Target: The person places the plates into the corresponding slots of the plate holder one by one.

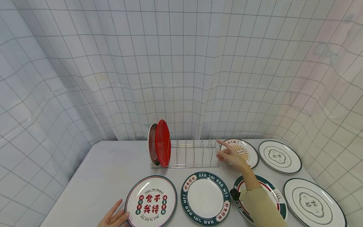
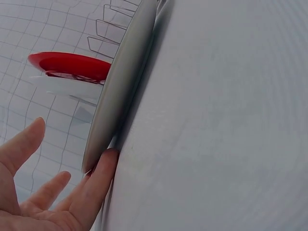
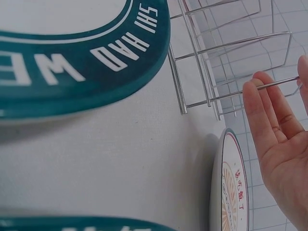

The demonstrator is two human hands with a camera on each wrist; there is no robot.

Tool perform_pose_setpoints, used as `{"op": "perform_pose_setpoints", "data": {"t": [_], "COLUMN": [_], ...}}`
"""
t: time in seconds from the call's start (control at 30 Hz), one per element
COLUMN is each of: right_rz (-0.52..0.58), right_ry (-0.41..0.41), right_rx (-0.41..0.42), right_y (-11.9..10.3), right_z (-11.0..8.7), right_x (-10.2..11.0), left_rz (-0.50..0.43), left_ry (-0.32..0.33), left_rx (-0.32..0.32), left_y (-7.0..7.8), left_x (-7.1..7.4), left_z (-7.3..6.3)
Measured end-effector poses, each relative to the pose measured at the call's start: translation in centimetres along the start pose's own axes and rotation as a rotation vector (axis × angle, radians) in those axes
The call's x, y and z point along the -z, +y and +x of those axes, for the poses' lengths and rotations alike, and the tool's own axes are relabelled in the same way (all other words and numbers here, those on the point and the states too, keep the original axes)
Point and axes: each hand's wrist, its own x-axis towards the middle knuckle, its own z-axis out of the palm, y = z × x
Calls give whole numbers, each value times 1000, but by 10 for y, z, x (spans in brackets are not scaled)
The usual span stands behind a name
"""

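Observation:
My left hand (image 1: 114,217) is beside a white plate (image 1: 167,192) with red and green lettering. In the left wrist view, relaxed fingers (image 2: 98,185) touch that plate's rim from below, while the thumb is spread away. My right hand (image 1: 232,156) reaches to the right end of a wire dish rack (image 1: 195,166), index finger extended. Seen from the right wrist, its fingertips touch a thin rack wire (image 3: 226,96). A red plate (image 1: 162,143) and a brownish plate (image 1: 152,145) with a pale rim stand upright in the rack's left end.
A green-rimmed plate (image 1: 205,198) lies front centre. Right of the rack lies a plate with a sunburst print (image 1: 249,151), and a green-and-red-rimmed plate (image 1: 272,192) is partly under my right sleeve. Two dark-edged white plates (image 1: 280,157) lie farther right. A grid-patterned curtain (image 1: 181,69) encloses the table.

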Motion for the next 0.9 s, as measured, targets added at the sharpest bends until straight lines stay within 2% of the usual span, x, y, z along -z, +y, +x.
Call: {"op": "perform_pose_setpoints", "data": {"t": [0.17, 0.43, 0.63, 0.8, 0.9], "right_rz": [-10, -2, -23, -41, -49], "right_ry": [6, 8, 29, 48, 52], "right_rx": [1, 2, 0, -8, -9], "right_y": [0, 9, 26, 28, 27], "right_z": [0, 4, 12, 13, 13], "right_x": [0, 2, 5, 5, 5], "left_rz": [1, -6, 48, 81, 72], "left_ry": [34, 21, 22, 32, 39], "left_rx": [-17, -16, -51, -86, -82], "left_y": [-4, -5, 1, 7, 8], "left_x": [-2, -3, -9, -15, -17], "left_z": [3, 6, 3, -1, -2]}}
